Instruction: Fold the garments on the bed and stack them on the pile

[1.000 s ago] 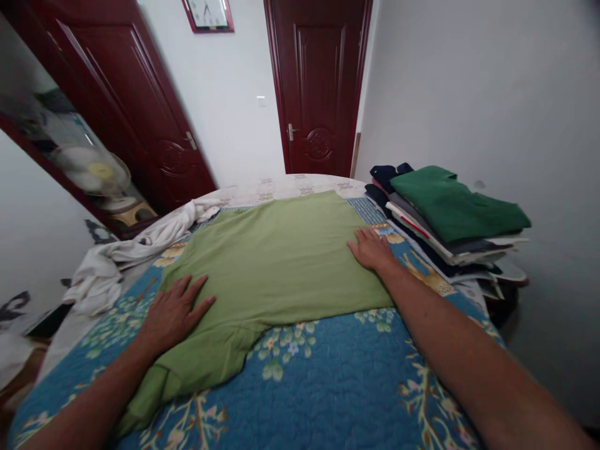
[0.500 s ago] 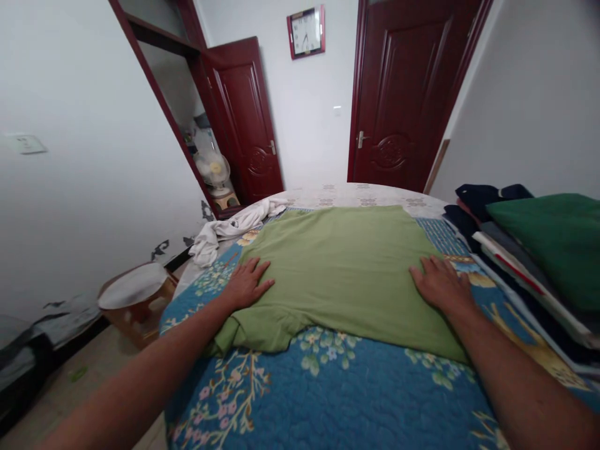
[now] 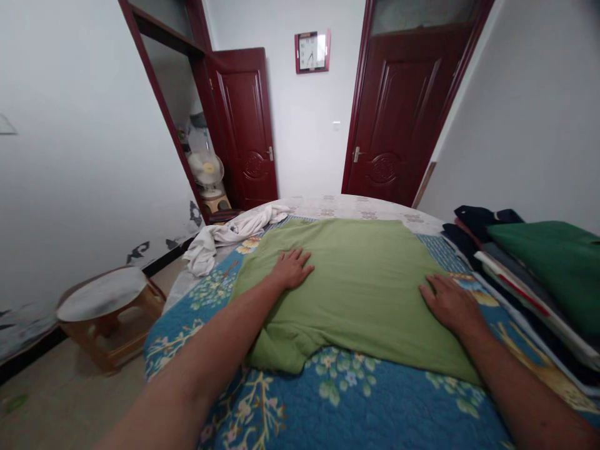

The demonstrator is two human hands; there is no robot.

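A light green T-shirt [image 3: 356, 281] lies spread over a blue floral quilted cloth [image 3: 356, 406]. My left hand [image 3: 292, 269] rests flat on the shirt, left of its middle, fingers spread. At the shirt's right edge, my right hand [image 3: 450, 301] lies palm down with its fingers apart. Neither hand grips the fabric. Near my left forearm, the lower left part of the shirt is bunched in folds, and the forearm hides some of it.
On the right stands a stack of folded clothes with a green garment [image 3: 553, 256] on top. A crumpled white cloth [image 3: 234, 231] lies at the table's far left. A low stool [image 3: 103, 294] is on the floor at left. Behind are a fan [image 3: 206, 169] and two dark red doors.
My left hand has moved inward from the shirt's left edge, to the right and slightly away from me. My right hand stays at the right edge. The camera view has shifted slightly.
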